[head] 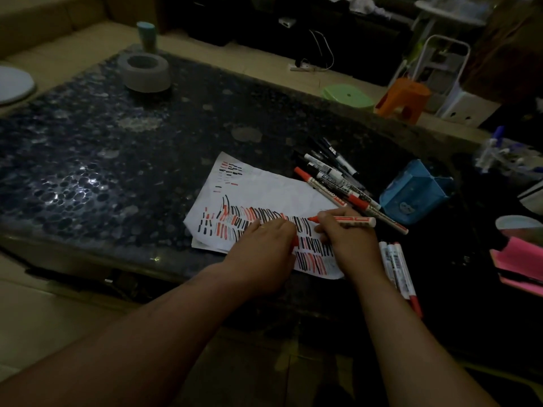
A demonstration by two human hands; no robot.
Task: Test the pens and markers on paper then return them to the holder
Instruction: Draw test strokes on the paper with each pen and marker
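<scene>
Markers, three of them with white bodies and red ends, lie side by side on the dark pebbled counter, near its front edge and at about four o'clock from the right hand. That hand's fingers are curled tight round a red marker. It is uncapped, its tip points toward nine o'clock, and the tip is down on the paper among the strokes.

The left hand rests on the paper at nine o'clock from the right one, close beside it. Its fingers are bent in and pinch a small red cap, most of which is hidden.

The paper lies flat on another sheet. Rows of short red and black strokes cover its near half, and there are a few more at its far corner.

At about two o'clock from the paper a heap of pens and markers is strewn loose, and one red marker in it overlaps the paper's edge. Just beyond the heap, at three o'clock, a blue holder looks tipped on its side.

Far across the counter, at eleven o'clock, sits a grey ring-shaped bowl with a teal cup behind it. On the floor at one o'clock stand a green stool and an orange stool.
</scene>
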